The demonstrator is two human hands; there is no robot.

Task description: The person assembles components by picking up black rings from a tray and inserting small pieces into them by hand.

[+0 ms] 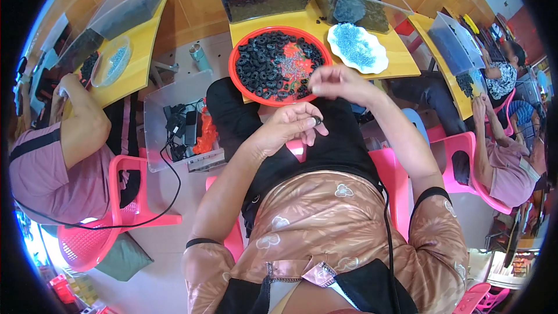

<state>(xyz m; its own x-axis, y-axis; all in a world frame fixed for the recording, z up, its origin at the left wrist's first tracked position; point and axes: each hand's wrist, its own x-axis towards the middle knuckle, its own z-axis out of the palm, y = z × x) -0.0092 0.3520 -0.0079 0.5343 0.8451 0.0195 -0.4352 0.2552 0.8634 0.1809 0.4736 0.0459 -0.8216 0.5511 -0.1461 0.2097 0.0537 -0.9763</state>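
My left hand (290, 123) is over my lap, thumb and forefinger pinching a small black ring-shaped part (317, 120). My right hand (339, 84) hovers above the tray's lower right rim, its fingers drawn together; whatever they may hold is too small to make out. Just beyond both hands, a round red tray (233, 75) rests at the table's near edge. Many black ring-shaped parts (258, 58) fill its left side, and small pale beads (293, 65) are scattered over its middle. Right of the tray, a white scalloped plate (381, 65) bears a heap of light blue beads (353, 45).
Two clear bins (267, 6) (363, 13) of black parts stand at the back of the yellow table (401, 52). On the floor at left, a clear box (160, 107) holds cables and a red bag. Co-workers sit on pink chairs (119, 192) at either side.
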